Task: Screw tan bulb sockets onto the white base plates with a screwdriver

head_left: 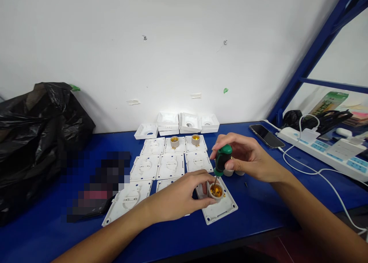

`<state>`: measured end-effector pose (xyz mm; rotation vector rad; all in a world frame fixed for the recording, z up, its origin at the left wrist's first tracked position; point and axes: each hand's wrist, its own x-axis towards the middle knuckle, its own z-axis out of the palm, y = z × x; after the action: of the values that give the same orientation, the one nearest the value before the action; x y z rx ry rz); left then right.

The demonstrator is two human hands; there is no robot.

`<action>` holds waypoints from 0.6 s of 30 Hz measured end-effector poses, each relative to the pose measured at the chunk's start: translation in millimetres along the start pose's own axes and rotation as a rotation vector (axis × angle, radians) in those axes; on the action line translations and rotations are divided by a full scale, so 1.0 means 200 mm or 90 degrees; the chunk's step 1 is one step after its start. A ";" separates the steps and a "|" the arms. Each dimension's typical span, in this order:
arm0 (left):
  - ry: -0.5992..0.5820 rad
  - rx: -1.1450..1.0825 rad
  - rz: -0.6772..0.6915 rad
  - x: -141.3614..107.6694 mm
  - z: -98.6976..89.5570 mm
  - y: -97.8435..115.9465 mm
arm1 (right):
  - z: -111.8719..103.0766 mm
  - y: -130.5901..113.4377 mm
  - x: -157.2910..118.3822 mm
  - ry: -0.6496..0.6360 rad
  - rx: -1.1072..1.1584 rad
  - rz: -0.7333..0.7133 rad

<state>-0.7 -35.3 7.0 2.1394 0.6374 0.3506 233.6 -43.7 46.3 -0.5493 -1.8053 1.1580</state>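
My right hand [244, 155] is closed around a green and black screwdriver [223, 160]. Its shaft points down into the brass-lined lamp socket [216, 191]. That socket stands on a square white base plate [221, 211] near the table's front. The fingers of my left hand [186, 192] grip the socket from its left side. Behind my hands, more white base plates [171, 165] lie in rows, two of them bearing sockets, such as the brass-lined one [174, 141]. A small dark screw [245, 184] lies right of the plate. More pale sockets [228, 172] are partly hidden behind my right hand.
White box covers [168, 119] are stacked against the wall. A black plastic bag [40, 140] fills the left side, with a blurred dark object [99, 194] beside it. On the right are a phone [266, 135], a white power strip [324, 148] and loose white cables [330, 182].
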 end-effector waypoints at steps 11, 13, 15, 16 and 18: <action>0.008 -0.002 0.012 0.00 0.00 0.00 | 0.00 0.01 0.00 0.008 -0.043 -0.022; 0.009 -0.002 0.012 0.00 0.01 0.00 | 0.00 0.00 0.01 -0.003 -0.033 -0.008; 0.008 -0.001 0.012 0.00 0.01 0.00 | 0.00 -0.01 0.01 -0.019 -0.019 0.001; 0.007 0.000 0.011 0.00 0.00 0.00 | 0.00 -0.02 0.01 -0.026 -0.014 0.003; 0.005 0.002 0.012 0.00 0.00 0.00 | 0.00 -0.02 0.00 -0.028 -0.012 0.001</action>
<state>-1.3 -35.9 6.5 2.1493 0.6234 0.3691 233.3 -45.2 50.1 -0.5405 -1.8556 1.1633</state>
